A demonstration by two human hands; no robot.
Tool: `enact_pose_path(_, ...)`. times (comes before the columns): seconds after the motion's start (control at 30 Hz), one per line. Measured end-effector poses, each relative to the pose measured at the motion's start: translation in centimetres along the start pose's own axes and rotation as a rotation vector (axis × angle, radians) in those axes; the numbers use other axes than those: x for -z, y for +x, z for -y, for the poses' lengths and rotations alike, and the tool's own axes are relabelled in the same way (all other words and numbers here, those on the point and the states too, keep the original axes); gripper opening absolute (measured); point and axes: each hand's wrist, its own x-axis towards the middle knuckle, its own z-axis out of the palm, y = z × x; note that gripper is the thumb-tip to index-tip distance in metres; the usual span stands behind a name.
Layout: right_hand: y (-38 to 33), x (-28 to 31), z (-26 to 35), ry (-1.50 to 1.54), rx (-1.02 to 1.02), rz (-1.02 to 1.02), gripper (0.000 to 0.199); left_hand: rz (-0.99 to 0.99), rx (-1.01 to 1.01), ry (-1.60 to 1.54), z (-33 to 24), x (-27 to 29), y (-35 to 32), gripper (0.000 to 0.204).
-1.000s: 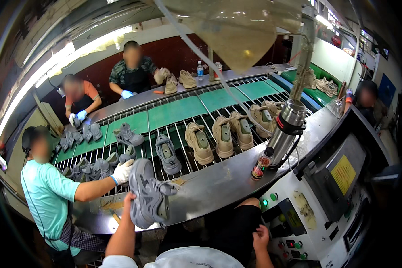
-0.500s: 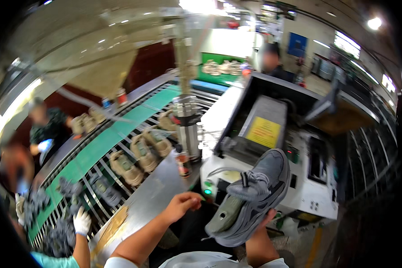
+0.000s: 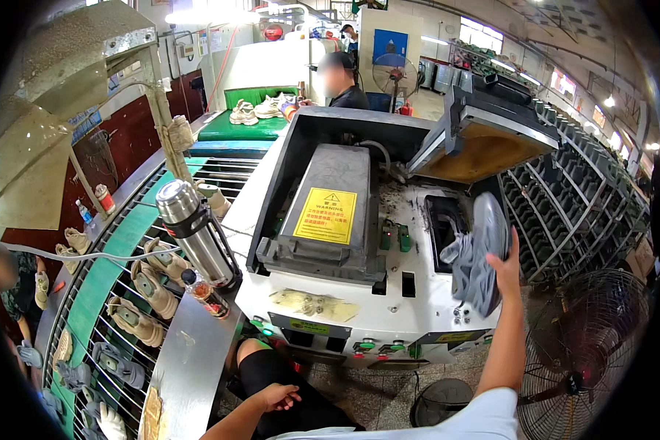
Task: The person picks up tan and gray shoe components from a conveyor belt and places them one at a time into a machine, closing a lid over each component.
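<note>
My right hand (image 3: pixel 507 270) grips a grey lace-up sneaker (image 3: pixel 485 257) by its side, thumb and fingers around the sole. The sneaker is held upright on end, toe up, beside a dark recessed slot (image 3: pixel 441 220) in the top of a white machine (image 3: pixel 411 308). Whether the shoe touches the machine, I cannot tell. Over my lap, my left hand (image 3: pixel 280 397) hangs with its fingers loosely curled in, and nothing shows in them. Above the slot, a hinged lid (image 3: pixel 484 150) with a brown inner face stands raised.
At left, beige and grey shoes (image 3: pixel 136 319) rest on a roller conveyor (image 3: pixel 147 220). A steel flask (image 3: pixel 198 231) and a bottle (image 3: pixel 205 293) stand beside it. A fan (image 3: pixel 583 367) is at lower right, a shoe rack (image 3: pixel 565 198) behind. One person (image 3: pixel 348 88) is beyond the machine.
My view has turned right toward the machine. My right hand has carried the sneaker from in front of me to the machine's right side. My left hand has dropped to my lap.
</note>
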Motion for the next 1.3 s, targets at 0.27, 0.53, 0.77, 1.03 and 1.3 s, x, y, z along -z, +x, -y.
enact_pose_path(0.27, 14.6, -8.2, -1.2, -0.895, -0.313, 0.094, 0.095, -0.131, -0.001, -0.011, -0.6, -0.6, 0.9, 0.037)
enact_pose_path(0.53, 15.6, -10.8, -5.9, -1.089, -0.544, 0.217, 0.090, -0.064, 0.008, -0.036, -0.9, 1.0, 2.2, 0.037)
enact_pose_path(0.77, 9.4, -10.0, -5.5, -1.141, -0.290, 0.115, 0.079, -0.062, 0.090, 0.084, -1.7, -0.6, 1.9, 0.038)
enact_pose_path(1.03, -12.7, -1.7, -7.2, -0.670, 0.259, -0.195, 0.024, 0.088, -0.485, 0.870, -2.3, -7.0, 8.1, 0.041)
enact_pose_path(1.3, -22.3, 8.6, -16.2, 0.740, -0.962, -0.962, 0.047, 0.104, -1.078, 0.929, -12.0, -21.0, 9.9, 0.042)
